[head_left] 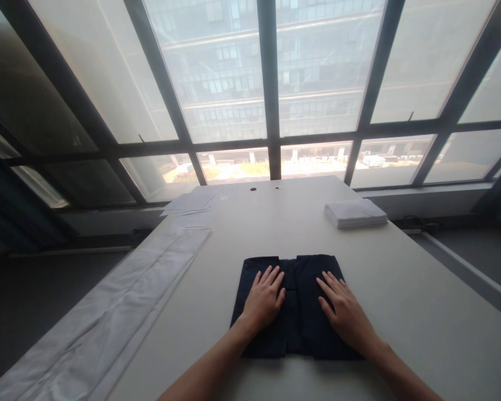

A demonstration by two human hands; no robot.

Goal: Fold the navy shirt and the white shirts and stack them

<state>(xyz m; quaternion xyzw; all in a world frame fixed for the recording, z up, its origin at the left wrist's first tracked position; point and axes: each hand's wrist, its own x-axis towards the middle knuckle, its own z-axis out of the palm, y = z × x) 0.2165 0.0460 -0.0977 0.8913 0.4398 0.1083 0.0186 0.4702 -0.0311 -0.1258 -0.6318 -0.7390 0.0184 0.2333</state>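
Note:
A dark navy folded garment (295, 267) lies flat on the white table (421, 312), near its front edge. My left hand (265, 298) rests palm down on the garment's left half, fingers stretched out and slightly apart. My right hand (344, 309) lies flat on the right half, fingers spread and pointing toward the upper left. Both hands press on the cloth and hold nothing. A fold line runs down the middle of the garment between the two hands.
A stack of white folded cloths (354, 214) sits at the table's far right. Clear plastic bags (121, 312) lie along the left edge, with white sheets (192, 203) at the far left corner. Large windows (271, 83) stand behind the table.

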